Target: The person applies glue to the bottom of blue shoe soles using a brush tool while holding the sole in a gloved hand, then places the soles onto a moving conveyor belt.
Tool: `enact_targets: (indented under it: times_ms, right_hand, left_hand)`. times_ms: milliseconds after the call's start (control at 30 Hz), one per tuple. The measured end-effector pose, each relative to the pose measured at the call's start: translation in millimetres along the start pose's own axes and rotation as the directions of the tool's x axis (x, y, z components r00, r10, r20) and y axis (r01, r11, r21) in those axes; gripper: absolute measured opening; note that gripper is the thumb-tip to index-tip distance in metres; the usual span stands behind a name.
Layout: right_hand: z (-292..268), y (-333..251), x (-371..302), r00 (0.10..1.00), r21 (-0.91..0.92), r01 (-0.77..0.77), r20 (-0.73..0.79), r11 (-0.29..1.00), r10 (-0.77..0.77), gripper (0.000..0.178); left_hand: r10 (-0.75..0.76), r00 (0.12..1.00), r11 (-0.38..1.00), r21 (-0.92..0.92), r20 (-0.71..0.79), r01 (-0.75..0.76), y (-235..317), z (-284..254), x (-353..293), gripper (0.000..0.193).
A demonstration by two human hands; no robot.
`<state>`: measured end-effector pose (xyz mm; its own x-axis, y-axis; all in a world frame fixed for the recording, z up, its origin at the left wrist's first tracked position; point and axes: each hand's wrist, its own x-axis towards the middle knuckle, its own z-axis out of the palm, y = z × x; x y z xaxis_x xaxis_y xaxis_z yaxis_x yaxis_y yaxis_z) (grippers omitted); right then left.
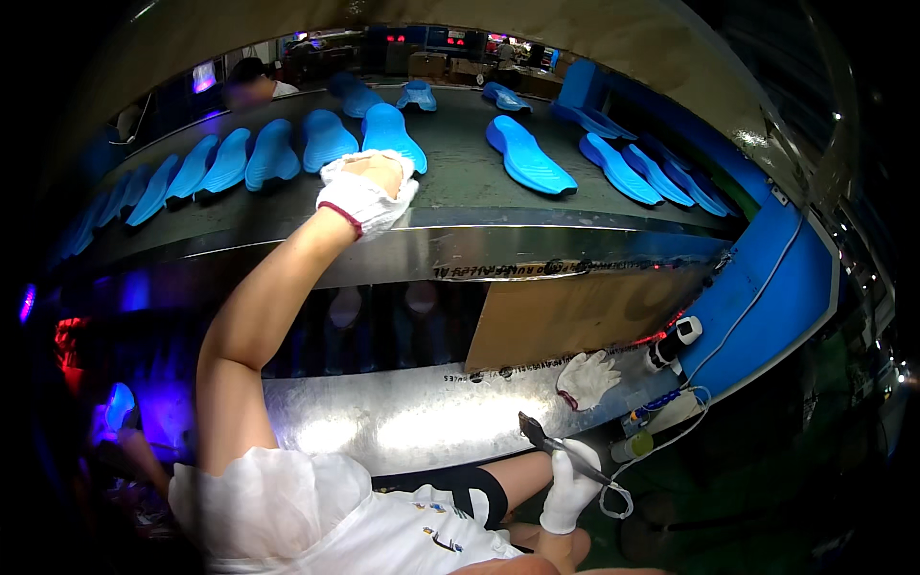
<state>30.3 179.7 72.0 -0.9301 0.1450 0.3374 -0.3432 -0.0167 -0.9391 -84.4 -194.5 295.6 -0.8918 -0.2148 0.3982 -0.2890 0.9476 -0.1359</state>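
Note:
My left arm stretches up to the dark conveyor belt (450,196). The left hand (369,196), in a white knit glove with a dark red cuff, is closed on the near end of a blue shoe sole (391,134); its fingertips are partly hidden. Lower right, my right hand (572,489), in a white glove, grips a dark brush (551,443) with its bristle end pointing up and left, above the brightly lit metal shelf (412,426). More blue soles (273,155) stand in a slanted row left of my left hand. Another sole (530,158) lies to its right.
Several soles (618,170) lie at the belt's right end, beside a blue panel (767,278). A loose white glove (587,379) lies on the shelf near a cardboard sheet (575,316). A cable (767,280) hangs on the right. Another person (254,84) is beyond the belt.

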Motion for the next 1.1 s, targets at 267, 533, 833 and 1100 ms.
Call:
enact_targets:
  times_ms: [267,533,833,1100]
  right_hand:
    - [-4.5,2.3,2.2,0.983,0.076,-0.153,-0.093,0.985,0.159,0.02]
    - [-6.4,19.1,8.2,0.941,0.156,-0.244,-0.203,0.957,0.272,0.023]
    - [-5.3,44.9,2.7,0.904,0.189,-0.312,-0.242,0.931,0.352,0.018]
    - [6.9,61.4,-4.2,0.897,0.098,-0.389,-0.187,0.916,0.401,0.02]
  left_hand:
    - [0.024,0.825,0.587,-0.66,-0.564,-0.468,36.9,3.4,-98.9,0.008]
    - [0.391,0.763,0.259,-0.734,-0.515,-0.628,131.5,160.3,-250.6,0.026]
    - [0.53,0.667,-0.593,-0.333,0.524,0.733,137.2,273.3,-254.7,0.078]
    - [0.792,0.417,-0.61,0.539,0.446,0.581,190.4,275.9,-226.9,0.095]
